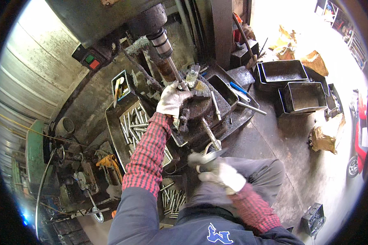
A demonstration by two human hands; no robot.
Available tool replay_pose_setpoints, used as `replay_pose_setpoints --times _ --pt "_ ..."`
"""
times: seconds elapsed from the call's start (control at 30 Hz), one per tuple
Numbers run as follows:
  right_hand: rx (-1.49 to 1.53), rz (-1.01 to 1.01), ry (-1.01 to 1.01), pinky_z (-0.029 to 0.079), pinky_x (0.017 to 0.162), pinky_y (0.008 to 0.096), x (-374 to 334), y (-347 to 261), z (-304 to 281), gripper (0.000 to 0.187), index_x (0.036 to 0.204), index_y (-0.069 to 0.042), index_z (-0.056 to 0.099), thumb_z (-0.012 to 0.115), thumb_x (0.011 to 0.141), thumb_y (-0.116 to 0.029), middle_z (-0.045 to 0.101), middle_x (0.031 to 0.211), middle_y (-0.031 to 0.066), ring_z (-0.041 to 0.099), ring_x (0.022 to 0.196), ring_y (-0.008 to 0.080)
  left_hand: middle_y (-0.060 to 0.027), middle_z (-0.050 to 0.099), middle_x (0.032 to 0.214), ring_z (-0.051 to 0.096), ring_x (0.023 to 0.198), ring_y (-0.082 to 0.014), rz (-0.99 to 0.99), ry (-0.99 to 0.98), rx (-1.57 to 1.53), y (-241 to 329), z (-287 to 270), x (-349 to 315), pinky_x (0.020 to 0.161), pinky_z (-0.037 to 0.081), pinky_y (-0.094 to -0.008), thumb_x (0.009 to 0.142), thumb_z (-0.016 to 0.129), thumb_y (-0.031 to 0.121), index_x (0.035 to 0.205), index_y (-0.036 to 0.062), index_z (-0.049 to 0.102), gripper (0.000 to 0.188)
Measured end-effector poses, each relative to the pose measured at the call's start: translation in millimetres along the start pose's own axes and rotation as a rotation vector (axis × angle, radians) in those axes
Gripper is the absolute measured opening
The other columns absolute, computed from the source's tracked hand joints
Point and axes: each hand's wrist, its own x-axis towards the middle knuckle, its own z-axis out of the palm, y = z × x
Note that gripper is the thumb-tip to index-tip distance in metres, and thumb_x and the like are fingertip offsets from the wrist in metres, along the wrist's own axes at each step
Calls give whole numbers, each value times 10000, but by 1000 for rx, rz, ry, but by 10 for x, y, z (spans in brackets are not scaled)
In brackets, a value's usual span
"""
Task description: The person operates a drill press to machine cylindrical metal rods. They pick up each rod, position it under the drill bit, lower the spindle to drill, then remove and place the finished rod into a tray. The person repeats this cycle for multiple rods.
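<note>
My left hand (169, 101), in a whitish work glove, reaches up to the lower end of a metal shaft (176, 70) under the drill press chuck (161, 44). Its fingers close around the shaft's end, partly hidden by the glove. My right hand (225, 178), gloved too and smeared by motion, is closed on a grey hammer-like tool (208, 160) above my lap. The tool's exact kind is blurred. Between the hands lies the dark machine table (198, 110), with a clamp handle (210, 132) sticking out toward me and a thin metal rod (216, 105) on it.
A tray (111, 122) of metal rods stands left of the machine table, with more rods (173, 200) in a lower bin. A switch box (92, 60) hangs upper left. Black metal bins (282, 71) and a crumpled brown paper sack (328, 132) stand on the floor at right.
</note>
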Motion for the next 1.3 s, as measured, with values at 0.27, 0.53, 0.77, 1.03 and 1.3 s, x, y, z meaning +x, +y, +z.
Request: replay_pose_setpoints --times 0.27,0.53,0.77,1.03,1.3 --pt "-1171 47 515 496 1175 527 -11 783 -598 468 1339 -95 677 769 880 -119 708 1344 206 626 1348 419 -17 783 978 722 916 -151 -166 -51 -605 127 -4 8 928 581 -340 899 868 -30 1103 45 785 233" --pt "756 160 60 455 1228 495 -28 145 216 651 1570 -14 560 698 1047 -376 665 1494 186 633 1387 353 -81 804 1007 743 957 -191 -109 -51 -266 25 -30 28 971 573 -357 949 872 78 1080 39 786 162" --pt "-949 32 391 444 1232 572 29 549 -707 605 1362 -90 685 852 837 -339 741 1281 124 660 1295 376 -215 798 1098 795 1014 -310 -91 -68 -316 -115 -72 68 1020 632 -439 1132 545 105 1190 -26 709 218" --pt "1479 -41 16 425 1266 491 187 175 487 1085 1583 90 530 712 959 -779 649 1538 247 615 1433 401 -90 793 1019 731 930 -167 -114 -33 -46 16 -89 38 928 579 -329 971 744 49 1164 19 742 195" --pt "-308 -438 -35 551 1143 494 -49 -1137 -536 587 1326 -32 734 965 824 -230 720 1365 200 682 1324 381 -155 828 1153 793 1013 -208 -114 -90 -348 -154 -67 101 1051 601 -330 1031 644 -51 1248 -4 712 233"
